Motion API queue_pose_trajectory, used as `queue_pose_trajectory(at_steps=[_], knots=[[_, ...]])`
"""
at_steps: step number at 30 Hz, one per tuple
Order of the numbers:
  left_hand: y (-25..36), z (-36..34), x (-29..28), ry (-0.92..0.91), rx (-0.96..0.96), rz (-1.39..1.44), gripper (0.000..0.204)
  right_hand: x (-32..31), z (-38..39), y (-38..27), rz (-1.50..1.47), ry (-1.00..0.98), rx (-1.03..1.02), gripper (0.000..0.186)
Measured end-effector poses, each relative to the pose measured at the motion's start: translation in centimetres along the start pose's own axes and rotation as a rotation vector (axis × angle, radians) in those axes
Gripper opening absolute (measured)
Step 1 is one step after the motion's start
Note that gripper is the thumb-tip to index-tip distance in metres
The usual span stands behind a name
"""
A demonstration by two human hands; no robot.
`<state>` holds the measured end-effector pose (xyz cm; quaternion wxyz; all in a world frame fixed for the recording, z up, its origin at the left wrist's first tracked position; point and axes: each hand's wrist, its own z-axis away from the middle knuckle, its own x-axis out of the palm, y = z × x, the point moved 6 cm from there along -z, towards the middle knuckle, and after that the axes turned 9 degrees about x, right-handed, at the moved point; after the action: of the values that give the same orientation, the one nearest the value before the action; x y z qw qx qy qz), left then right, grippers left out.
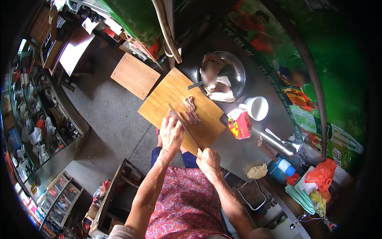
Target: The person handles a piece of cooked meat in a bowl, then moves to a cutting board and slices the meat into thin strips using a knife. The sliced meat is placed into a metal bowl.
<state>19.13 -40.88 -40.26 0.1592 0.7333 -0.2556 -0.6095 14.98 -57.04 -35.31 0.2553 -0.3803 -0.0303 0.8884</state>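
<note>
My right hand (208, 161) is wrapped round the handle of a kitchen knife (185, 126), seen nearly edge-on over a wooden cutting board (155, 104). Beside the blade my left hand (172, 131) presses with bent fingers on a piece of meat (171, 113), most of which the hand hides. Just right of the blade lies a small pile of meat slices (190, 106). At the board's far right corner stands a metal bowl (241, 79) with large pale and brown pieces of meat (221, 95) in it. A dark handle-like bar (195, 85) sticks out over its rim.
Right of the board are a white mug (258, 108), a red and yellow packet (239, 125), a steel cylinder (278, 142) and a crumpled clear bag (257, 171). A wooden stool (135, 75) stands beyond the board on the left. Glass cases line the far left.
</note>
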Motion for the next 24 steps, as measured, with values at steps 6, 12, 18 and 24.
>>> queue_pose_trajectory(at_steps=[6,12,18,24], knots=[[-0.4,0.3,0.3,-0.055,0.000,0.009,0.027,0.9,0.3,1.1,0.014,-0.013,-0.003,0.014],[-0.5,0.3,0.2,-0.079,-0.029,0.054,0.033,0.7,-0.8,-2.9,-0.057,-0.071,-0.011,0.020],[-0.3,0.5,0.0,-0.115,-0.003,0.070,0.036,3.8,-4.3,-4.1,-0.013,0.008,-0.003,0.020],[-0.6,0.6,-0.2,-0.018,-0.035,0.060,0.030,2.3,-1.1,0.5,0.015,0.032,0.018,0.023]])
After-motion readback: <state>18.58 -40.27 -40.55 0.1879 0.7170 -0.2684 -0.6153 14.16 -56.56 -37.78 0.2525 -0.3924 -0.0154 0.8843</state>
